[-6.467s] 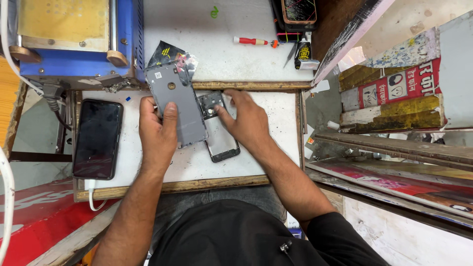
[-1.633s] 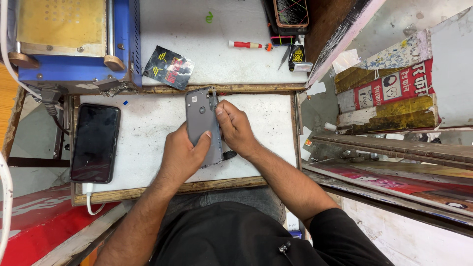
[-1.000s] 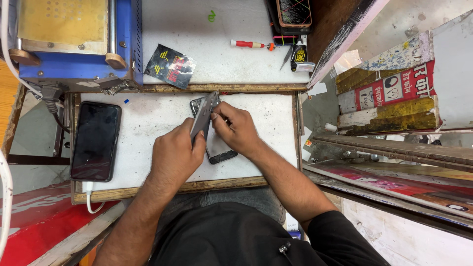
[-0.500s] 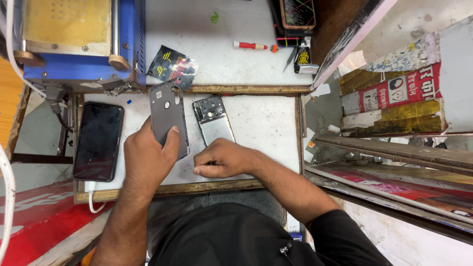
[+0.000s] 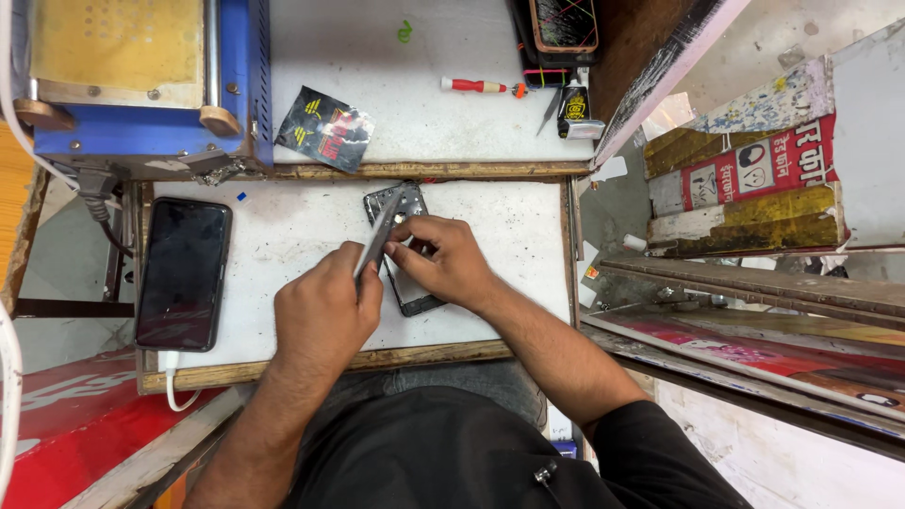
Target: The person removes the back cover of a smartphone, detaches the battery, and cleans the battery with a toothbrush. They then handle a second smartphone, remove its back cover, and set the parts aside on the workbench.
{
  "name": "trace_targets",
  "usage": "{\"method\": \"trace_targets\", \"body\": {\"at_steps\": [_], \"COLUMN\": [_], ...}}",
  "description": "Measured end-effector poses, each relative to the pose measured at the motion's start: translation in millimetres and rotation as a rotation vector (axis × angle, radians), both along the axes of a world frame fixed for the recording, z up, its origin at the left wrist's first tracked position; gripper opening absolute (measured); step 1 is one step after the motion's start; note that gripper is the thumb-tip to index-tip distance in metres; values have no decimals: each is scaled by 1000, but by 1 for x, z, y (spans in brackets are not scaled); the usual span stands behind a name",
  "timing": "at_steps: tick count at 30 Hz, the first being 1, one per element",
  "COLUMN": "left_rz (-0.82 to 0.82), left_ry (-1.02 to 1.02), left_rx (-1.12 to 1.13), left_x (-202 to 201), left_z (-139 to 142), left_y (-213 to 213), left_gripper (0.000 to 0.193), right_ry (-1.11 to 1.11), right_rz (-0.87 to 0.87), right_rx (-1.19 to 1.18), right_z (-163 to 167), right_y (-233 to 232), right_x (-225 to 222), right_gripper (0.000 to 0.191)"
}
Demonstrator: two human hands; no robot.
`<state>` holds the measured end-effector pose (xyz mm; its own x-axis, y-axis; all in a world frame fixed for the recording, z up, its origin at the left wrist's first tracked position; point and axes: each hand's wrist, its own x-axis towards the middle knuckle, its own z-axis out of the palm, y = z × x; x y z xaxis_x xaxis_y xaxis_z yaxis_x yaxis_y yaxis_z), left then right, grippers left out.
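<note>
Left hand (image 5: 320,316): grips back cover (image 5: 380,234), edge-on.
Right hand (image 5: 451,259): pins phone (image 5: 403,247) to board (image 5: 283,247).
Risk: cover may slip, scraping exposed parts.

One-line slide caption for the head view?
Left hand tilts a grey back cover on edge over an opened phone steadied by the right hand.

We have a single view, worn on the person's head and looking almost straight down. It sits close above the white worktop (image 5: 283,254), with both forearms reaching up from the bottom edge. The far side of the worktop lies along the top of the frame, and shelving fills the right.
</note>
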<state>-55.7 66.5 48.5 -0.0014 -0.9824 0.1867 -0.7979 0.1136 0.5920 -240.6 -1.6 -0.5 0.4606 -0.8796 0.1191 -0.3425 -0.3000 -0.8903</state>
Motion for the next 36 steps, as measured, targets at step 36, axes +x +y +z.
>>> {"method": "trace_targets", "body": {"at_steps": [36], "left_rz": [2], "left_ry": [553], "left_rx": [507], "left_x": [13], "left_z": [-19], "left_y": [-4], "left_gripper": [30], "right_ry": [-337], "right_rz": [115], "right_rx": [329], "right_z": [-16], "right_y": [-7], "right_x": [-9], "right_gripper": [5]}}
